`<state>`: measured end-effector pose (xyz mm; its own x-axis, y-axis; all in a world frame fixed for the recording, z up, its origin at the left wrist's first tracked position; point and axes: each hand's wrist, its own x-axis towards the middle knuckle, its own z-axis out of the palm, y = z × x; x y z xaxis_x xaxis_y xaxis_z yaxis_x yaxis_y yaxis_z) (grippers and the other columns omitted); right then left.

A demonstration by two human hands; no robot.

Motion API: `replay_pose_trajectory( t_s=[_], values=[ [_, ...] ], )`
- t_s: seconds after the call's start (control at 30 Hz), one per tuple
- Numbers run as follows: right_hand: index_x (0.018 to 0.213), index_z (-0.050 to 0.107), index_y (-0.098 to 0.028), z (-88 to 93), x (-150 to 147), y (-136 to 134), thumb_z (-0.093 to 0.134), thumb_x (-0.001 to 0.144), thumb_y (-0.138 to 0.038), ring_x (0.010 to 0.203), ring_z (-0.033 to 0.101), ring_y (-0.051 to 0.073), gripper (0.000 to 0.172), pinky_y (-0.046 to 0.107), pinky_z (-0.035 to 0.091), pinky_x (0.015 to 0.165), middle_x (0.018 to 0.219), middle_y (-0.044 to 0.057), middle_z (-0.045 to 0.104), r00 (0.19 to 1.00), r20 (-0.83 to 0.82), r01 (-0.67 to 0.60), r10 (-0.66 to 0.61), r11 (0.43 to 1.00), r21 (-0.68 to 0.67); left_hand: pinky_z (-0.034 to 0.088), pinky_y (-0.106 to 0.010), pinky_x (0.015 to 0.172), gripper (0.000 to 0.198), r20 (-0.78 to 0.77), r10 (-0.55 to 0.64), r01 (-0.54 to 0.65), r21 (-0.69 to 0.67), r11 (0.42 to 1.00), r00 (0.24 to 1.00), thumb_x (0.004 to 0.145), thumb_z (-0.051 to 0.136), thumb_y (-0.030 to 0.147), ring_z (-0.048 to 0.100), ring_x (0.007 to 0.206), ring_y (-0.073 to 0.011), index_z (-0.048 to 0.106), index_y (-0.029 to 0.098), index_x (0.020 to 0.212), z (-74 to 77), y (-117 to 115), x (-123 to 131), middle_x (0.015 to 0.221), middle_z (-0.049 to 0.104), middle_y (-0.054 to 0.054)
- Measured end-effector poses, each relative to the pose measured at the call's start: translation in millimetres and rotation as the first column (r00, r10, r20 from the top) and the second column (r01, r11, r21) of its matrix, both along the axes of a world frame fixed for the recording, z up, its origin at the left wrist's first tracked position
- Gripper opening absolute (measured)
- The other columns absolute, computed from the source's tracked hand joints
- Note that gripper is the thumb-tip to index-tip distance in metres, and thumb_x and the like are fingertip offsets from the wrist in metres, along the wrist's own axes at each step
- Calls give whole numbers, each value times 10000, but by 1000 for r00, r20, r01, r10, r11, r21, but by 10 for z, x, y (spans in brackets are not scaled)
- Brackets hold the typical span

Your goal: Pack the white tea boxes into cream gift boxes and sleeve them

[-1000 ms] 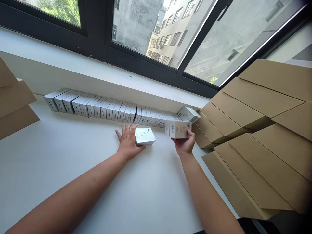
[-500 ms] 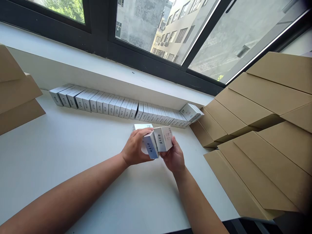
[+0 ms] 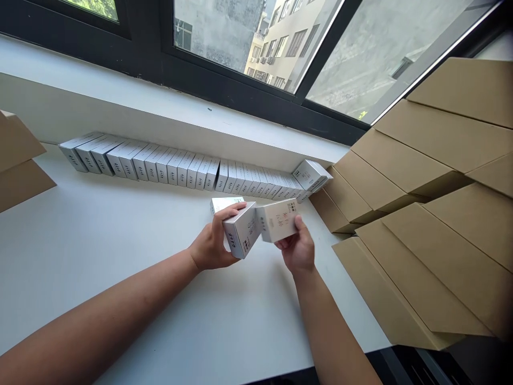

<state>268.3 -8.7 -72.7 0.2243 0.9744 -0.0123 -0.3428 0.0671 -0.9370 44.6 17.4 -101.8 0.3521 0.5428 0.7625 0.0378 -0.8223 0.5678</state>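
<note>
Row of white cartons on a tabletop, beneath a dark-framed window.
The left hand held a tilted carton; the right hand gripped a second carton, close beside the first. A third carton lay behind the left hand, partly hidden. An angled carton sat at the row's right end; brown cardboard boxes stood stacked at right.

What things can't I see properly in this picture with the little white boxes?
All in the head view:
Hidden: part of the loose white cardboard box, behind the left hand and its white printed cardboard box.
Hidden: some fingertips of the right hand, behind the other held white box.
Cut off: brown cardboard at left, by the picture's edge.
Too small: fine print on the row of white boxes.
</note>
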Motion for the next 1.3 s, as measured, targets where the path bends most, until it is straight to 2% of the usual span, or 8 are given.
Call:
replay_pose_trajectory(
  t_s=[0.13,0.33,0.5,0.67,0.77,0.93,1.17,1.3],
  values=[
    [913,657,-230,1,-188,-103,654,830,-678,512,437,104,455,225,347,407,689,-4,578,965,214,-153,150,988,-6,491,-516,1084,869,-57,-25,26,10,1000,998,771,741,185,450,1430,-335,147,292,1396,-35,10,0,1516,401,-233],
    [791,621,-227,-9,-259,-128,647,840,-690,513,342,92,466,232,331,438,652,-26,493,921,376,-133,107,990,45,484,-513,1094,905,-51,15,-15,-5,1000,999,750,786,248,470,1414,-341,145,278,1388,-29,14,9,1491,427,-238],
    [954,669,-250,16,-172,-103,670,834,-662,642,528,139,429,256,454,526,812,7,620,946,307,-124,101,991,58,494,-496,1073,875,-34,11,-13,-57,998,999,749,796,267,490,1393,-331,187,295,1378,10,9,-1,1476,461,-206],
    [1120,656,-323,122,89,-104,737,784,-619,919,644,181,455,297,555,749,1027,-3,677,994,102,23,-33,994,104,539,-457,972,856,-69,-127,114,-172,978,989,680,849,376,621,1194,-326,312,295,1342,45,-4,-43,1329,564,-140],
    [1138,638,-346,147,201,-119,771,698,-692,744,635,167,575,287,540,646,882,-25,659,993,117,3,-10,998,63,550,-438,875,916,-93,-245,207,-299,931,965,668,837,452,639,1084,-319,290,286,1383,35,-30,-56,1233,596,-124],
    [1067,661,-291,72,48,-152,808,621,-726,595,577,157,640,257,461,522,701,-21,614,931,304,-226,202,973,46,518,-463,902,952,-18,-385,330,-480,813,923,708,796,528,609,1083,-317,273,241,1451,5,-102,-18,1221,595,-121],
    [1052,677,-268,-50,-322,-162,647,869,-639,795,629,178,415,302,527,686,930,27,673,857,506,-197,96,969,150,539,-460,874,787,40,-426,312,-742,593,904,667,868,454,594,1137,-323,399,221,1255,56,-147,40,1222,593,-113],
    [1246,609,-306,-60,-317,-183,551,958,-571,767,617,165,395,307,533,681,966,20,674,850,510,-236,136,962,137,548,-456,893,809,97,-424,338,-770,541,901,651,900,397,593,1166,-314,386,227,1252,65,-150,58,1256,586,-120]
  ],
)
